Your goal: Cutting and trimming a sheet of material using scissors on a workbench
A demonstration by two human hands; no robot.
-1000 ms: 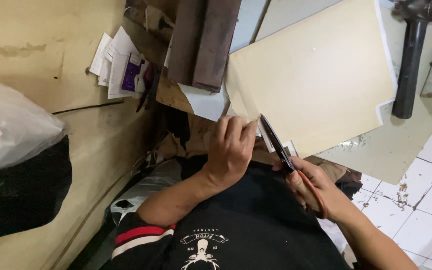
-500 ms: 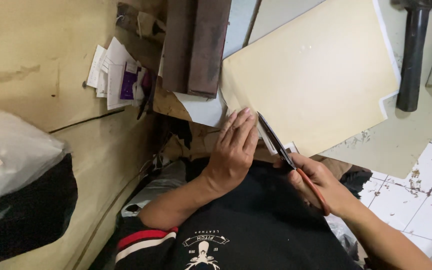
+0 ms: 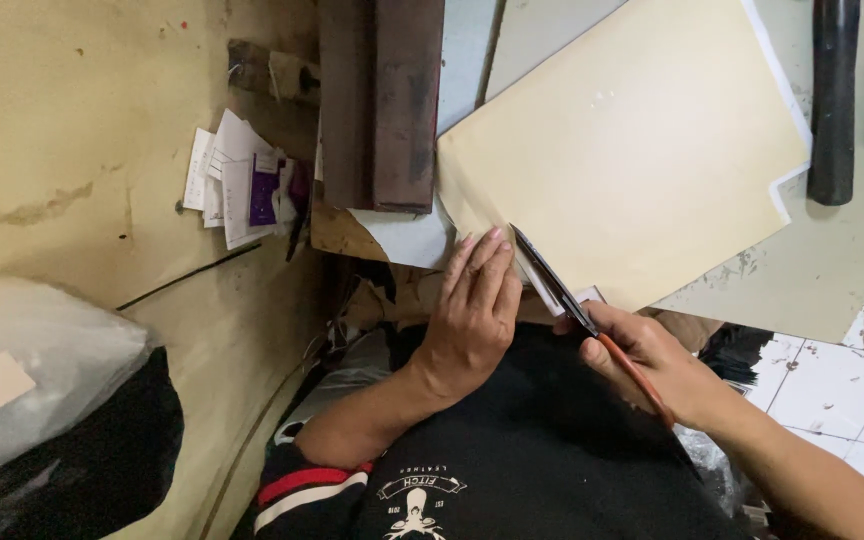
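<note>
On the far left lies one clear bag [image 3: 42, 360]. Next come a few paper slips [image 3: 237, 190], then two dark blocks [image 3: 382, 100]. One left hand [image 3: 472, 310] lies flat and released on one big cream sheet [image 3: 632, 150]. One right hand [image 3: 652, 360] grasps one pair of scissors [image 3: 562, 290], blades on the sheet's edge.

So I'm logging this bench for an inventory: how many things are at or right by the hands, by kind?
Cream flat card sheet: 1
Dark-bladed scissors with orange handle, in the right hand; the left hand presses on the sheet: 1
Dark brown flat slabs: 2
Black cylindrical tool handle: 1
Bundle of small paper slips: 1
Total: 6
</note>
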